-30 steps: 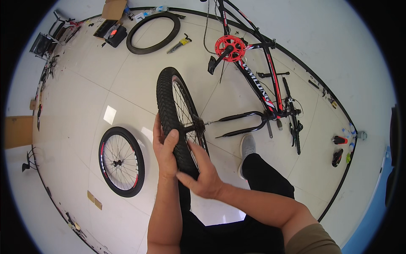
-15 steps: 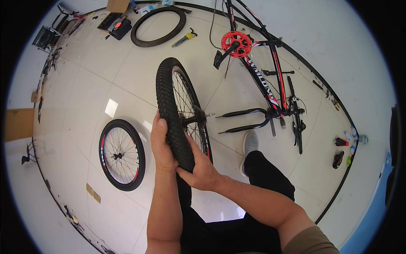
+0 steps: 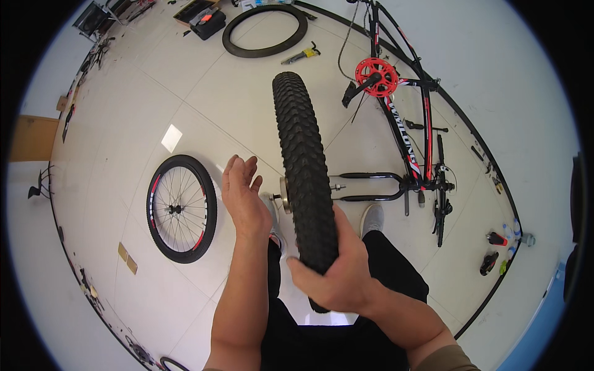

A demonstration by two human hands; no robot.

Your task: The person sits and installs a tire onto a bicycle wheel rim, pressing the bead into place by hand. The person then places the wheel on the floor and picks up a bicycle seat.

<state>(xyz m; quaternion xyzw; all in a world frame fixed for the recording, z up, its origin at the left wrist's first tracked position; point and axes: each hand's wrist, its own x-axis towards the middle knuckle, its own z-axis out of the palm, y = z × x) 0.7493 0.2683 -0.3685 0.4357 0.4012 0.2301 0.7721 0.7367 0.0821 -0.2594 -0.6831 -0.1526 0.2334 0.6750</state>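
A bicycle wheel with a black knobby tyre (image 3: 304, 167) stands nearly edge-on before me, so its spokes are hidden. My right hand (image 3: 341, 267) grips the tyre's near lower part, thumb on one side and fingers round the other. To the left of the wheel, my left hand (image 3: 245, 196) is off the tyre, fingers apart and holding nothing. A silver hub part (image 3: 285, 195) with an axle end sticks out between that hand and the tyre. Past the wheel's right side lies the black fork (image 3: 371, 176) of the bicycle frame.
The black and red bicycle frame (image 3: 405, 133) with its red chainring (image 3: 377, 78) lies at the right. A second wheel (image 3: 181, 209) rests on the floor at left. Farther off are a loose tyre (image 3: 265, 31), a yellow-and-black tool (image 3: 301, 54) and a black case (image 3: 207, 23).
My left hand has let go of the tyre and opened beside it. The wheel has moved right and turned edge-on, my right hand still holding it. The view has shifted.
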